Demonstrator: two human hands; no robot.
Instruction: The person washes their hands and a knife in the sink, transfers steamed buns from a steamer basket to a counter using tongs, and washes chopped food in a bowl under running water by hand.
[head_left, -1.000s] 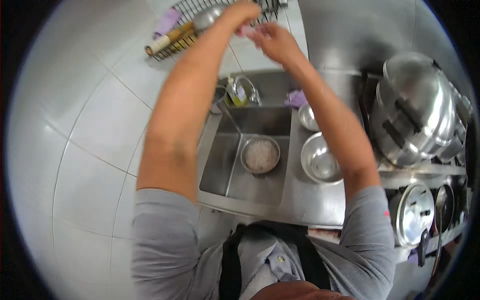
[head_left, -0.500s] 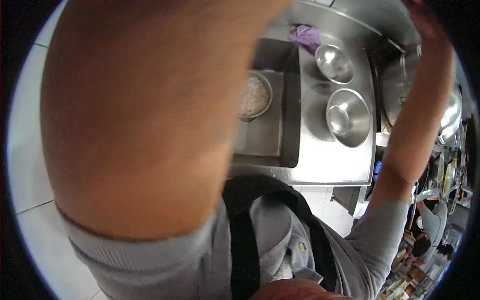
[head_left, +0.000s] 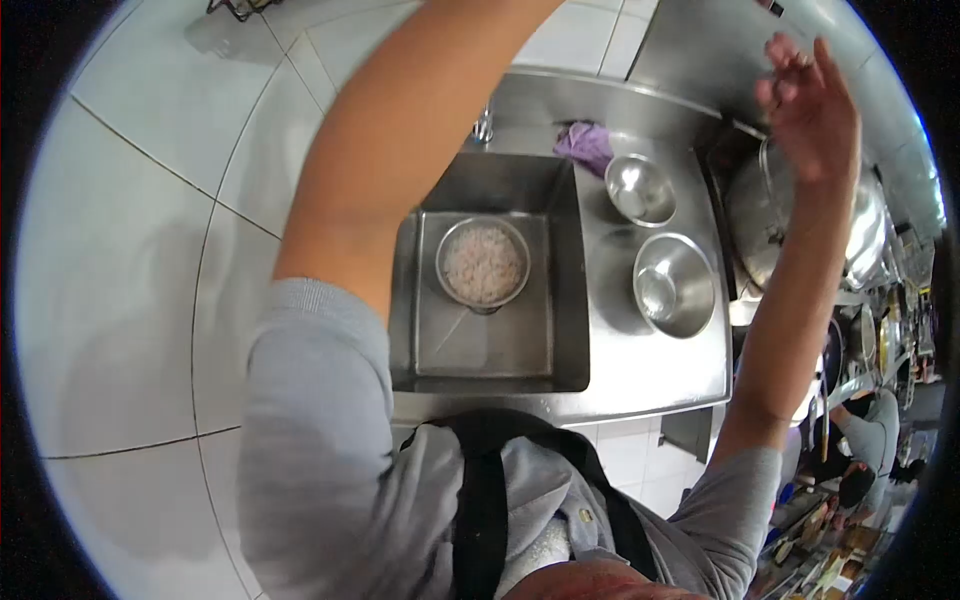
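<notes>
My left forearm [head_left: 400,150] reaches up past the top edge of the view, so my left hand is hidden. At the upper right, my right hand [head_left: 815,125] is raised with its fingers apart and loosely curled, nothing visible in it. A large lidded metal pot [head_left: 755,225] stands below and beside that hand. In the sink [head_left: 575,340] sits a round metal bowl [head_left: 441,280] filled with pale pinkish, grainy food [head_left: 485,262].
Two steel bowls, a smaller one [head_left: 640,190] and a larger one [head_left: 690,300], rest on the steel counter [head_left: 640,375] right of the sink. A purple cloth [head_left: 585,147] lies near the tap [head_left: 483,127]. Another person [head_left: 870,440] bends over at the far right among kitchenware.
My left arm has swung away from the camera, uncovering the sink and its bowl. My right hand has come fully into view. The camera view has shifted, showing more of the wall.
</notes>
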